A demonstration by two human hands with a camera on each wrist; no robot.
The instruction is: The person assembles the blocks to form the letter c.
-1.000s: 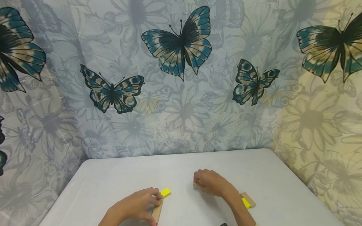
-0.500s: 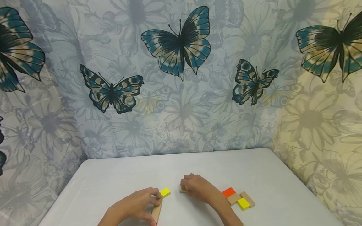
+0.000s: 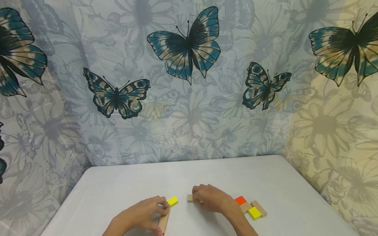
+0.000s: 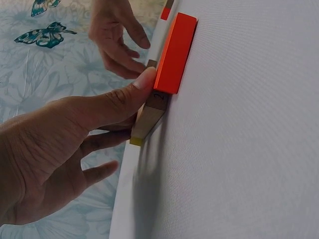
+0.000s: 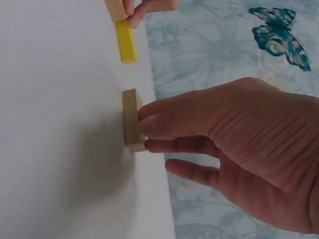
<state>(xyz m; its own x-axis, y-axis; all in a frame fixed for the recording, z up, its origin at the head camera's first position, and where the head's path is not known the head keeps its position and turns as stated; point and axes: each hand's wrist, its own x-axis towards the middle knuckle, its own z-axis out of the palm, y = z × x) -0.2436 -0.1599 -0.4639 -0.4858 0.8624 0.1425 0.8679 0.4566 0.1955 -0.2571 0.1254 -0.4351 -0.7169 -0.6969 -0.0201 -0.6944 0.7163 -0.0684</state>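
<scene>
My left hand (image 3: 161,213) pinches a long plain wooden block (image 3: 164,222) lying on the white table (image 3: 124,183), just behind a yellow block (image 3: 173,201). In the left wrist view the thumb of that hand (image 4: 144,94) presses the wooden block (image 4: 152,112), marked "2", beside an orange block (image 4: 174,52). My right hand (image 3: 197,197) holds a small plain wooden block (image 3: 190,198) by its fingertips, on the table right of the yellow block. From the right wrist, that hand (image 5: 144,130) grips the small block (image 5: 131,119), with the yellow block (image 5: 125,40) beyond it.
Right of my right forearm lies a cluster: an orange block (image 3: 240,200), a wooden block (image 3: 245,207), a yellow block (image 3: 254,213) and another wooden block (image 3: 259,208). A butterfly-print curtain (image 3: 189,82) hangs behind the table.
My right hand has moved left and nearer with the small wooden block, uncovering the cluster of blocks on the right. The left hand has stayed put.
</scene>
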